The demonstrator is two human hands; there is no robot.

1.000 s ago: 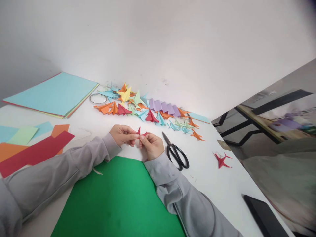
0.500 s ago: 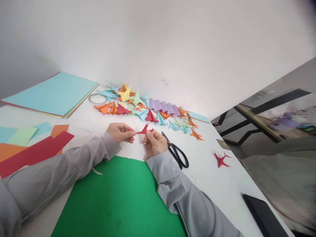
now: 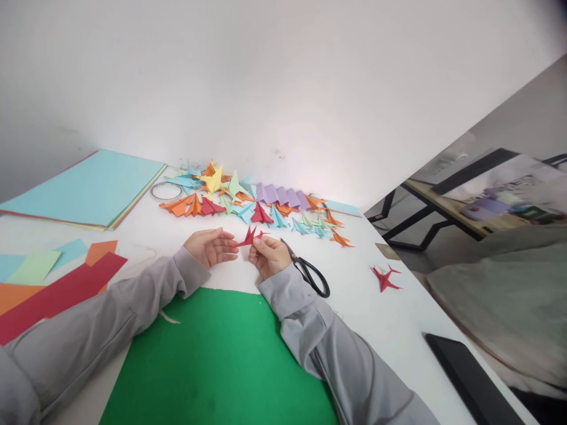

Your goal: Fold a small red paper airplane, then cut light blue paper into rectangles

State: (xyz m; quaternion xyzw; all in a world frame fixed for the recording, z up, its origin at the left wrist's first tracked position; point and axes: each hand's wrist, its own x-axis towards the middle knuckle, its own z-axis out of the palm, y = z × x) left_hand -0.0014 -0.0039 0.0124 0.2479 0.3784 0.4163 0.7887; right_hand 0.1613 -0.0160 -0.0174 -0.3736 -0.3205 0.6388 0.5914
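Observation:
A small red folded-paper plane [image 3: 248, 237] with pointed tips is pinched between the thumb and fingers of my right hand [image 3: 271, 257]. My left hand [image 3: 211, 247] is beside its left tip, with the fingers spread and the palm turned toward the plane; whether a fingertip touches the tip I cannot tell. Both hands are above the white table, just past the far edge of a green sheet [image 3: 221, 360]. Black-handled scissors [image 3: 315, 277] lie right beside my right hand, partly hidden by it. Another red folded plane [image 3: 386, 278] rests farther right.
Several colourful folded-paper planes [image 3: 214, 179] lie along the wall, near a purple pleated paper [image 3: 283, 196] and a tape roll [image 3: 166, 190]. Stacked blue sheets [image 3: 88, 186] are at the back left, with red paper strips [image 3: 66, 295] nearer. A black phone-like slab [image 3: 469, 378] lies front right.
My left hand has let go of the red plane's left tip and spread its fingers. My right hand still pinches the plane. The whole view has shifted slightly.

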